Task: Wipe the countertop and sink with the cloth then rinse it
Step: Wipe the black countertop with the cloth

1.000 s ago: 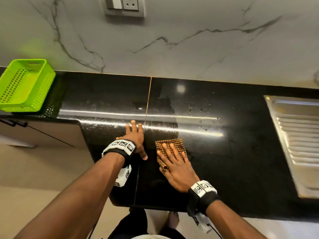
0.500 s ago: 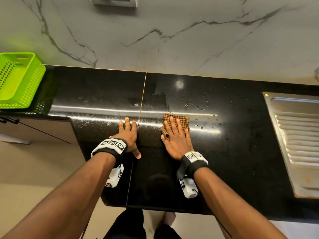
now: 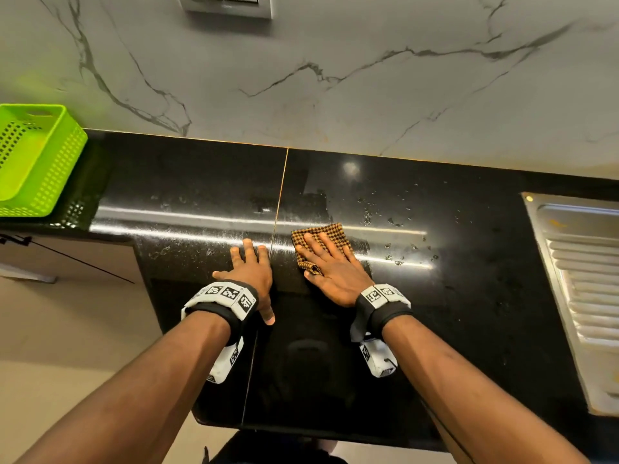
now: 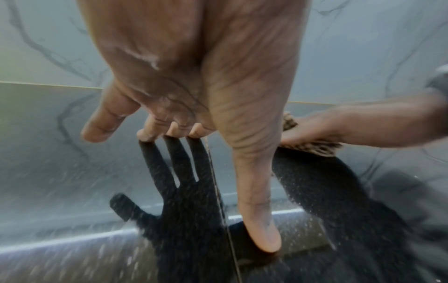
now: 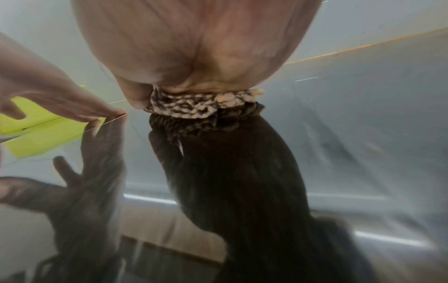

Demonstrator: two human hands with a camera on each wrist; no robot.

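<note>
Hands, two, both lying flat on the black countertop [image 3: 469, 329]. I am pressing my right hand [image 3: 330, 267] palm-down on the checked cloth [image 3: 330, 231], fingers straight and spread over it, nothing curled round it. My left hand [image 3: 249, 271] is resting just left of it, fingers relaxed, bracing on the stone and holding nothing; its fingertips [image 4: 169, 132] are touching the surface beside the seam [image 3: 279, 209].

Cloth: folded, brown-and-tan, sitting just right of the seam, mid-depth on the counter, its far edge showing beyond my fingers.

Step in hand: I judge I am wiping the countertop, with the sink and the rinse not yet done.

Next move, as I judge it: I am looking at water droplets [image 3: 395, 242] scattered to the right of the cloth, so the stroke calls for a flat, firm slide rightward through them, toward the steel drainboard [image 3: 582, 283].

Surroundings: green perforated basket [image 3: 37, 162] standing at the far left end, well apart from the hands. Marble wall [image 3: 335, 78] running along the far edge, with a switch plate [image 3: 226, 5] above.

Obstructions: nothing lying between cloth and drainboard; the sink basin itself is not showing in any view.
</note>
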